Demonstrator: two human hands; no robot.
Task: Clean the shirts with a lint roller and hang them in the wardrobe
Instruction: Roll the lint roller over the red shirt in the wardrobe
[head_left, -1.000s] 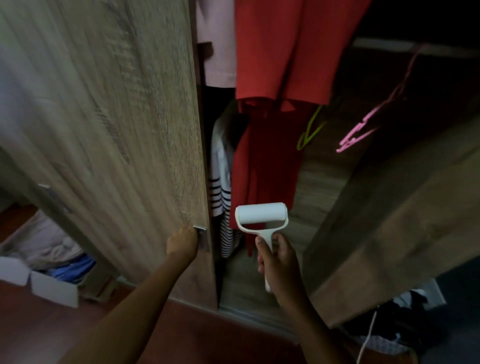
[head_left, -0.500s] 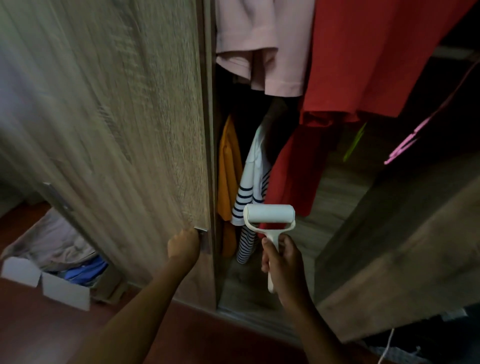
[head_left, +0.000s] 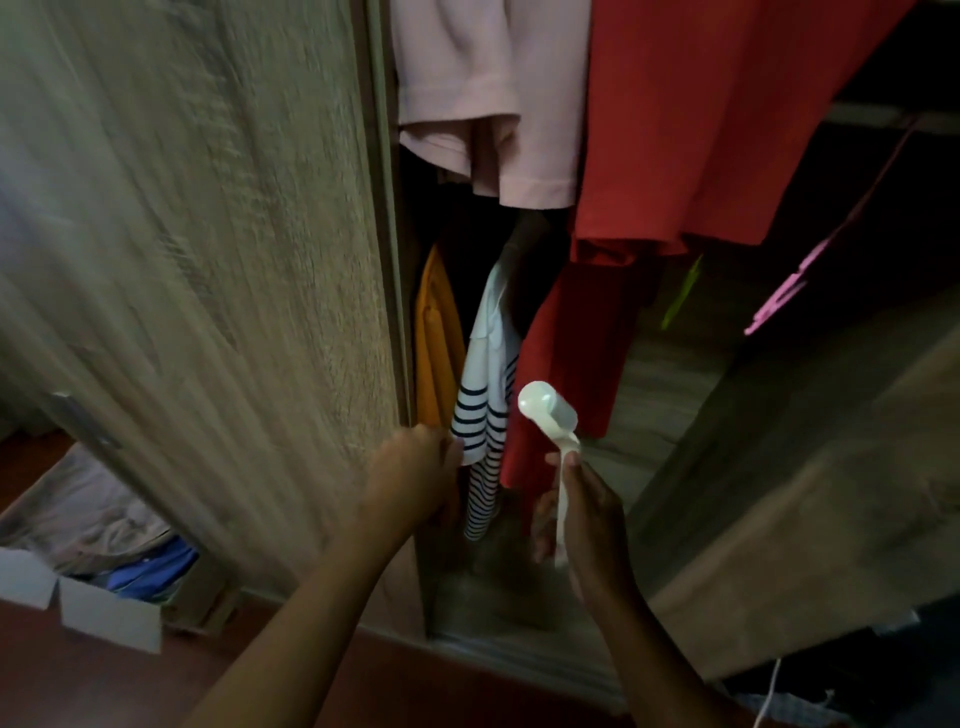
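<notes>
Wardrobe door (head_left: 208, 312) is drawn wider, left hand (head_left: 410, 475) curled on its edge; beside it, lint roller (head_left: 546, 415) is turned, clamped in right hand (head_left: 584, 514); hanging space is exposed.

Two arms come into view from the bottom edge, and both are bare the whole way. The left forearm (head_left: 311, 608) and the right forearm (head_left: 644, 654) show only skin from the frame's edge to the wrists. Both forearms are slim and taper toward narrow wrists. The left hand (head_left: 410, 478) shows its back, the knuckles forming a rounded ridge, and its fingers (head_left: 448, 451) are blurred (the light is dim and the picture soft, so fine detail is lost). The right hand (head_left: 582, 525) shows its thumb side, and the thumb (head_left: 573, 467) ends in a short nail that catches the light.
</notes>
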